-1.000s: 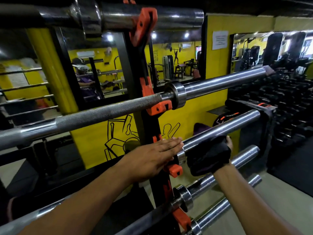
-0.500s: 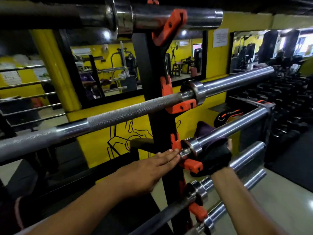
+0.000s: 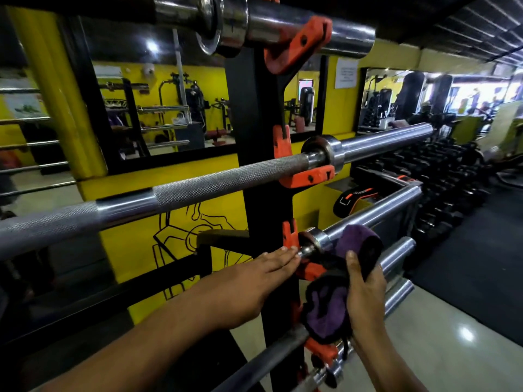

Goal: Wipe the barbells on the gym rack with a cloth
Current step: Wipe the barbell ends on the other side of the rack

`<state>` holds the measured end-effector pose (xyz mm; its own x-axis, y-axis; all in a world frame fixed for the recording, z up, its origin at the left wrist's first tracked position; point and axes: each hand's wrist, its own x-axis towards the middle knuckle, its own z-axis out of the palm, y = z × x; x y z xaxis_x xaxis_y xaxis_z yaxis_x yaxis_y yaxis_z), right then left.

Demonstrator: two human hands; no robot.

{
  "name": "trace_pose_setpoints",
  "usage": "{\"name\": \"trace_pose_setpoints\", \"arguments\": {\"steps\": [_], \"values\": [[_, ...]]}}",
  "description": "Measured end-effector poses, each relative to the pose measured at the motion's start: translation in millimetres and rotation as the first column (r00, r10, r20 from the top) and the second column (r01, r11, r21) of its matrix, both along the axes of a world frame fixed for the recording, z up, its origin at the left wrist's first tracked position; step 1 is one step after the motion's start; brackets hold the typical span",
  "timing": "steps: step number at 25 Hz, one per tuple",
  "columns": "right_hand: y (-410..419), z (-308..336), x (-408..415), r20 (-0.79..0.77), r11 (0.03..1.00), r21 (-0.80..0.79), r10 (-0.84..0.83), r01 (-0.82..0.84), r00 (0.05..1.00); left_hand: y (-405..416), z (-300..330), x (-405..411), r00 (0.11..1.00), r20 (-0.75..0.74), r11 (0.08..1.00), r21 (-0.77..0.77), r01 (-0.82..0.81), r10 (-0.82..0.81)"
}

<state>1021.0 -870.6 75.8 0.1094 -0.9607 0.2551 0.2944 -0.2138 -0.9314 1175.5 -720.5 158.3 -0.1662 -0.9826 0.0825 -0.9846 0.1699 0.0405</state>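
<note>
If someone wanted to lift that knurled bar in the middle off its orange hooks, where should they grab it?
Probably the knurled barbell by its rough cross-hatched shaft, left of the black upright, hands coming from the front. The texture gives grip, and the orange hooks appear open upward.

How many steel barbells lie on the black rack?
5: top steel barbell, second, third under the purple cloth, fourth, lowest. More may be hidden below.

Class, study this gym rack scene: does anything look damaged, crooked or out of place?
Nothing stands out. The barbells lie level in the orange hooks of the black rack; the right hand holds the purple cloth on one sleeve.
</note>
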Motion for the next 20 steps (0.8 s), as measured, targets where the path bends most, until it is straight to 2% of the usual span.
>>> {"name": "trace_pose_setpoints", "arguments": {"steps": [3,5,6,8,11,12,13,15,16,17,18,20], "values": [[3,5,-13,-0.097,0.993,-0.084,0.074,-0.082,0.993,0,1,2,1.000,0.009,1.000,-0.006,-0.027,0.027],[-2,7,-27,-0.136,0.970,-0.088,0.213,-0.226,0.967,0,2,2,1.000,0.001,1.000,-0.001,-0.021,0.021],[-6,10,-38,-0.214,0.952,-0.124,0.249,-0.279,0.945,1,5,0,1.000,-0.016,1.000,0.007,-0.017,0.017],[-15,29,-59,-0.389,0.927,-0.225,0.196,-0.299,0.900,0,8,-3,0.999,-0.028,0.999,0.039,-0.024,0.026],[-37,65,-56,-0.449,0.893,-0.405,-0.008,-0.196,0.893,0,8,-2,0.998,-0.032,0.998,0.034,-0.044,0.045],[-41,79,-43,-0.504,0.859,-0.462,-0.049,-0.221,0.863,-1,8,-1,0.999,-0.024,0.999,0.022,-0.045,0.046],[-45,88,-26,-0.601,0.814,-0.498,-0.074,-0.300,0.796,-1,6,0,0.999,-0.010,0.999,0.006,-0.043,0.043],[-47,98,3,-0.819,0.741,-0.476,-0.177,-0.474,0.546,-2,2,-1,0.998,-0.006,0.998,0.003,-0.057,0.057],[-45,103,12,-0.868,0.709,-0.470,-0.260,-0.526,0.424,-2,1,-1,0.998,-0.005,0.998,0.010,-0.070,0.070],[-46,106,15,-0.870,0.674,-0.490,-0.336,-0.553,0.361,-2,1,-1,0.997,0.002,0.997,0.011,-0.076,0.076],[-47,108,13,-0.857,0.640,-0.515,-0.371,-0.570,0.358,-2,2,-1,0.997,0.008,0.996,0.014,-0.083,0.083],[-50,102,-4,-0.823,0.582,-0.560,-0.307,-0.590,0.479,-1,3,-2,0.995,0.011,0.995,0.018,-0.096,0.096]]}}
